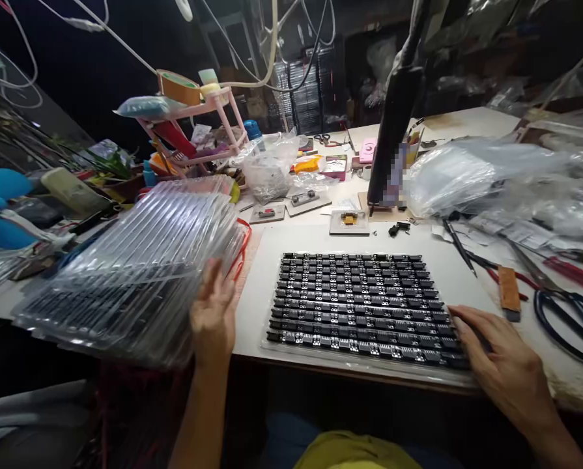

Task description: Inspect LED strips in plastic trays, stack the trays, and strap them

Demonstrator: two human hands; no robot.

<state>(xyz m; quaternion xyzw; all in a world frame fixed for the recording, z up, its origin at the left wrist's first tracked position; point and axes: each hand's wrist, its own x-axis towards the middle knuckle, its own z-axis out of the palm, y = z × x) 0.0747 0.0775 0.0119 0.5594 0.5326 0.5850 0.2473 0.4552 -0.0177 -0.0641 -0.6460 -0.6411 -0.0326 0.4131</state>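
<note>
1. So, left hand point(213, 312) is flat w/ fingers spread against the near right edge of a stack of clear plastic trays point(135, 267). Not pinching anything, more like steadying or pushing the pile. The stack sits tilted at the left of the white table point(471, 273), partly hanging over the front edge.
2. Right hand point(501, 365) rests palm down on the near right corner of the tray of black parts point(359, 303), fingers loosely together, pressing not gripping. That tray lies flat in the middle, right in front of the person.
3. Step, imo: holding the filled tray down while the left deals w/ the pile. Next move prob needs a proper grip on one tray edge, since the pile looks slippery and could slide.
4. Hard to tell: what's in the lower trays (dark rows, blurry), how many trays there are, and what the black parts really are. Scissors point(574, 319) at the far right are cut off, thumbs mostly hidden.
</note>
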